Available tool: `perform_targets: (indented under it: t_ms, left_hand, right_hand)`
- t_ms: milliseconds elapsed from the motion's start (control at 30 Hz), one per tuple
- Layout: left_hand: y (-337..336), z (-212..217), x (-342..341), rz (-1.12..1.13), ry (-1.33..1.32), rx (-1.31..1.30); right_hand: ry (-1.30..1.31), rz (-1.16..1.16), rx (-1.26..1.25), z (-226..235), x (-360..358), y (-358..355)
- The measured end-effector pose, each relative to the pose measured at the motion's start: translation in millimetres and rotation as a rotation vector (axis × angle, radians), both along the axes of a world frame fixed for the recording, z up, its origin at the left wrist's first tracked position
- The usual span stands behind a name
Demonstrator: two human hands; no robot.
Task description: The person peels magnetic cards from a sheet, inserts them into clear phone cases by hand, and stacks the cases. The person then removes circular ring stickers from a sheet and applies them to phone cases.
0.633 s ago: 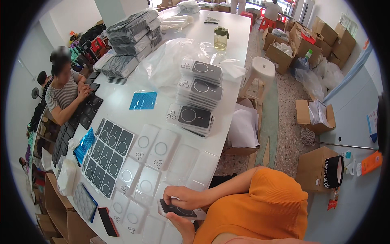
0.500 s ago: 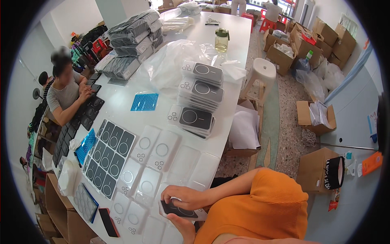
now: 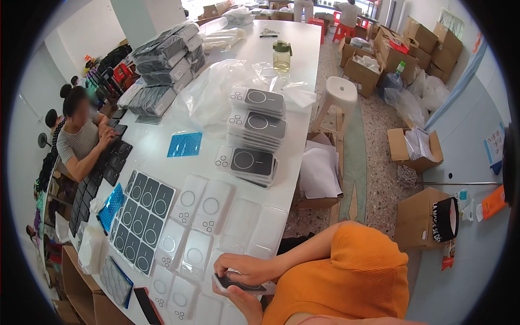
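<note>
Phone-case pack (image 3: pixel 250 286), pale and see-through with a black panel on its upper face, held at the lower part of the table's right edge, just in front of a person in an orange top (image 3: pixel 352 271). The left hand (image 3: pixel 246 306) grips it from below, its thumb along the side; the fingers underneath are hidden. The right hand (image 3: pixel 246 266) bends over the panel, fingertips down on the black face; whether they pinch or only press, I cannot tell.

On the white table (image 3: pixel 149 143), rows of clear cases (image 3: pixel 196 253) lie beside the hands. Beyond them, towards the left edge, is a sheet of black ring-marked stickers (image 3: pixel 143 221). Stacked packs with black panels (image 3: pixel 252 160) stand near the right edge.

My worry is the panel: if it has a sticky back and the right fingers press unevenly, it could set crooked or trap a bubble. A loose left grip could let the pack slide under that pressure. The right forearm passes close to the nearest cases, so a careless elbow might push one off the right edge.
</note>
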State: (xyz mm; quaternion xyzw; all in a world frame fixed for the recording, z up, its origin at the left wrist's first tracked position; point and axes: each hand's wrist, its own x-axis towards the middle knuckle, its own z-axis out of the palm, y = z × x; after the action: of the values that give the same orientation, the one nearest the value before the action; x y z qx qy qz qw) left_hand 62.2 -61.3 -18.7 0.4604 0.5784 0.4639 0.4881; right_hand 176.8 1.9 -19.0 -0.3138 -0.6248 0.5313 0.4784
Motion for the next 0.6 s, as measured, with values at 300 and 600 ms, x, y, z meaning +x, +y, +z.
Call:
perform_targets:
  t_ms: [300, 600]
  left_hand:
    - [3, 8, 5, -0.010, 0.138, 0.034]
    - [1, 16, 7, 0.013, 0.172, 0.091]
  right_hand:
    - [0.049, 0.049, -0.213, -1, 6, 4]
    - [0.109, 0.074, -0.186, 11, 10, -5]
